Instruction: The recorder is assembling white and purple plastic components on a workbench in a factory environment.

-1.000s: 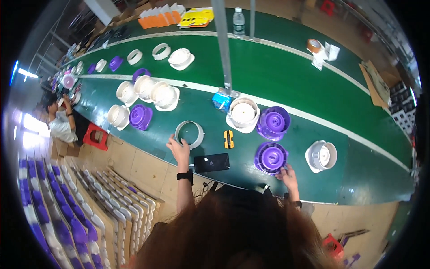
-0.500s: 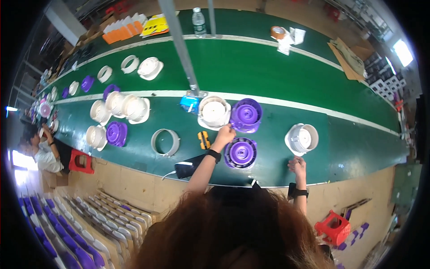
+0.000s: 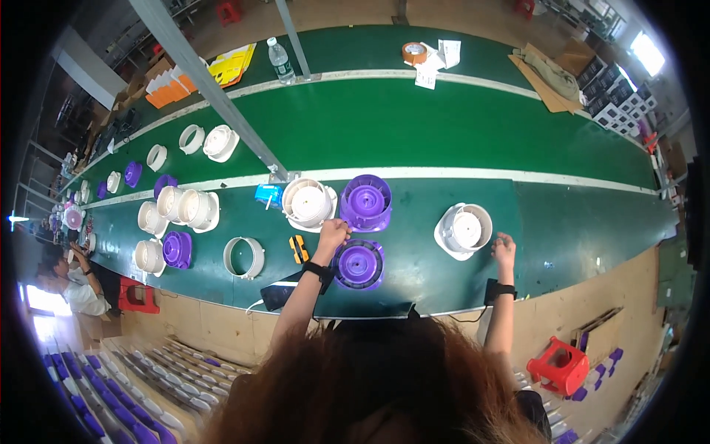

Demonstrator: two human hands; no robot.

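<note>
My left hand (image 3: pixel 335 234) is closed, its fingertips beside the lower edge of a round white plastic housing (image 3: pixel 308 203). Whatever those fingers hold, if anything, is too small to make out. To its right stand a tall purple housing (image 3: pixel 366 201) and, nearer me, a purple housing with a dark ring (image 3: pixel 359 264). My right hand (image 3: pixel 504 249) is just off the right side of another white housing (image 3: pixel 466 229). Its fingers are loosely bent and apart, and no object shows in them.
A yellow-and-black tool (image 3: pixel 299 249), a white ring (image 3: pixel 244 257), a blue packet (image 3: pixel 268 196) and a dark phone-like slab (image 3: pixel 279 294) lie left of my hands. More white housings (image 3: pixel 197 209) stand farther left. A metal post (image 3: pixel 214 92) rises behind. A red stool (image 3: pixel 558 366) is at lower right.
The view has shifted, so the bench things sit farther left. My right hand has moved from the near side of the right white housing to its right side. My left hand stays among the housings.
</note>
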